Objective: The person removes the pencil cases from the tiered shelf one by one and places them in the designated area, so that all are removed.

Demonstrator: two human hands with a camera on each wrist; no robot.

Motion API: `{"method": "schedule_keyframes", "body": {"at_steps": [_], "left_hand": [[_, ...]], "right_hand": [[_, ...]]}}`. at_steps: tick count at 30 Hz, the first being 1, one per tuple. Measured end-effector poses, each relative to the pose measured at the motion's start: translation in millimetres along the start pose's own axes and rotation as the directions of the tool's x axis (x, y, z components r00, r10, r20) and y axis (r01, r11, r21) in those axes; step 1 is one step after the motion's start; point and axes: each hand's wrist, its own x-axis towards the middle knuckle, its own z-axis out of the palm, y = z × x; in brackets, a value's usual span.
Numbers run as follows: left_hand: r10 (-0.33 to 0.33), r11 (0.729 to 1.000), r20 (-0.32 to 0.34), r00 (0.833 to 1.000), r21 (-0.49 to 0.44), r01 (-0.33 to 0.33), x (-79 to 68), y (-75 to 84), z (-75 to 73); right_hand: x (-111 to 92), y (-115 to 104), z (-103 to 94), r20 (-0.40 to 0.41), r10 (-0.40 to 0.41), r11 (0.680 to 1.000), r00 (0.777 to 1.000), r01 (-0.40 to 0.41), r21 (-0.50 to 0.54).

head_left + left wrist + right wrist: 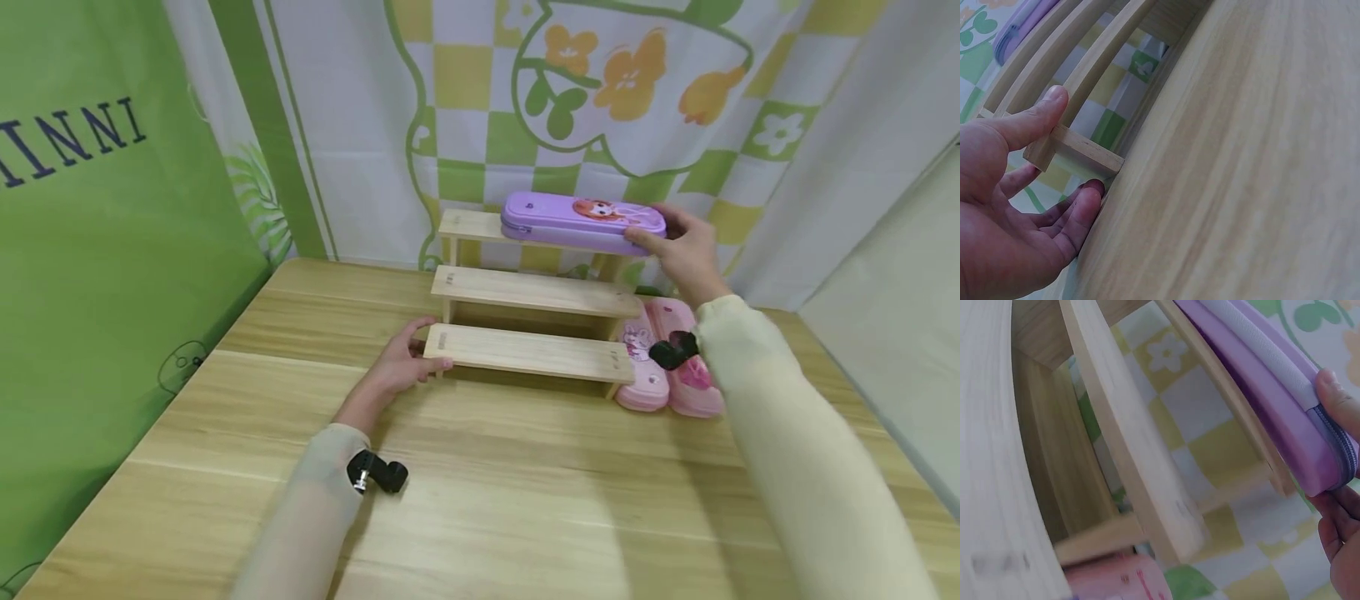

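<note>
A purple zippered pencil case (555, 218) with a cartoon figure on its lid lies along the top step of a three-step wooden shelf (525, 350). My right hand (686, 250) grips the right end of the case, thumb in front and fingers behind. In the right wrist view the case (1272, 406) sits at the top board, the thumb by its zipper. Down at the lowest step, my left hand (397, 358) holds the board's left end. The left wrist view shows the left hand (1010, 212) with its thumb on the front edge of that board (1094, 69).
Two pink pencil cases (645, 379) lie on the wooden table (480, 492) against the shelf's right side, partly behind the right sleeve. A patterned curtain (480, 108) hangs behind the shelf, and a green cloth (97, 250) borders the left.
</note>
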Motion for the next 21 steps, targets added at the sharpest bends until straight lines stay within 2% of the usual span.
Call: {"method": "schedule_keyframes", "body": {"at_steps": [7, 10, 12, 14, 18, 21], "left_hand": [[-0.001, 1.0, -0.001, 1.0, 0.017, 0.001, -1.8, 0.8, 0.6], [-0.006, 1.0, -0.002, 1.0, 0.023, 0.006, -3.1, 1.8, 0.6], [-0.005, 1.0, -0.001, 1.0, 0.023, 0.005, -3.0, 2.0, 0.6], [-0.006, 1.0, -0.003, 1.0, 0.02, 0.006, -2.5, 1.9, 0.7], [-0.004, 1.0, -0.003, 1.0, 0.012, 0.004, -1.2, 1.1, 0.7], [-0.003, 1.0, 0.0, 1.0, 0.009, 0.003, -1.3, 1.1, 0.2]], "right_hand": [[-18.7, 17.4, -39.2, -0.092, 0.0, 1.0, 0.996, -0.002, -0.017], [-28.1, 25.9, -58.3, -0.128, 0.037, 0.999, 0.991, -0.035, 0.022], [-35.3, 32.6, -72.4, -0.148, 0.073, 0.994, 0.986, -0.059, 0.095], [-43.1, 40.5, -86.5, -0.172, 0.105, 0.972, 0.979, -0.065, 0.224], [-62.7, 55.6, -113.3, -0.222, 0.162, 0.903, 0.962, -0.053, 0.427], [-77.4, 68.1, -131.4, -0.25, 0.191, 0.869, 0.949, -0.045, 0.492]]}}
